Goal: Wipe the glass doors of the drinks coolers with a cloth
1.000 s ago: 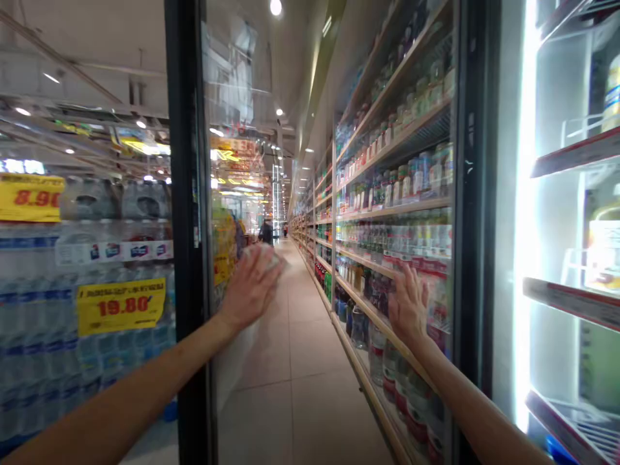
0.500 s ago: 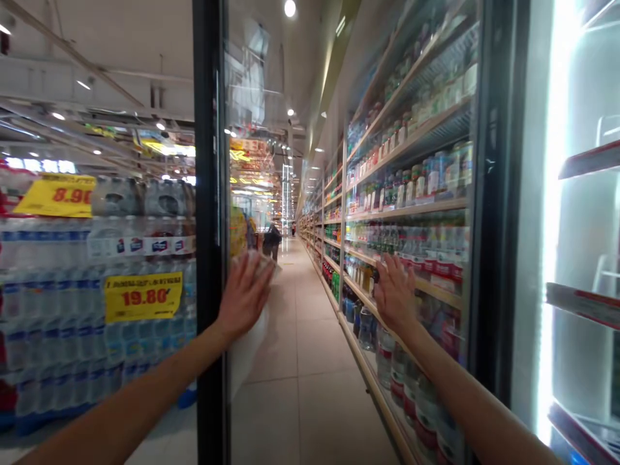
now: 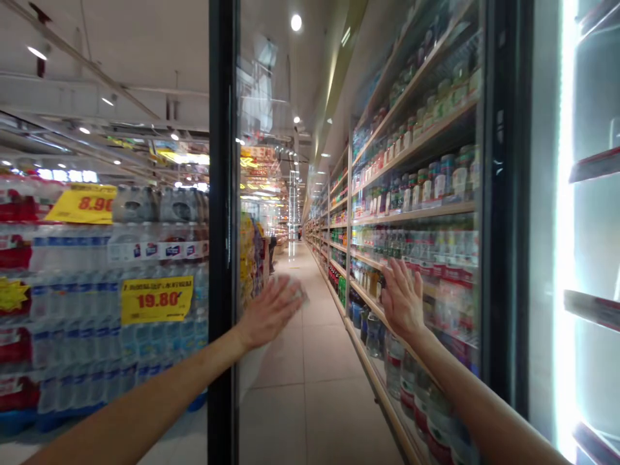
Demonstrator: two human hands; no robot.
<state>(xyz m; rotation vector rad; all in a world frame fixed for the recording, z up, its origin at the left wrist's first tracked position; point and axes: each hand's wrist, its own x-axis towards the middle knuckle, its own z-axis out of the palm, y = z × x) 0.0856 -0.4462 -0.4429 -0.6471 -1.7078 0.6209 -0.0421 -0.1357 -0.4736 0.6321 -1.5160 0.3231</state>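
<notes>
A glass cooler door (image 3: 295, 413) with a black frame stands open before me. My left hand (image 3: 271, 310) lies over the glass near its left frame edge, fingers stretched out and blurred. A pale patch shows at its fingertips; I cannot tell whether it is a thin cloth or a reflection. Farther right, my right hand (image 3: 403, 300) is flat against the same pane, palm forward and fingers up, with nothing visible in it. Rows of bottles on shelves show through or reflect in the glass behind it.
Stacked packs of water bottles (image 3: 77, 303) stand at left, bearing yellow price signs (image 3: 157, 299). At right is the lit cooler interior with its shelves (image 3: 591, 311). A tiled aisle floor (image 3: 278, 426) runs into the distance.
My left hand has slid right and slightly down over the glass, away from the frame edge. My right hand stays at about the same place on the pane. The view has shifted slightly left.
</notes>
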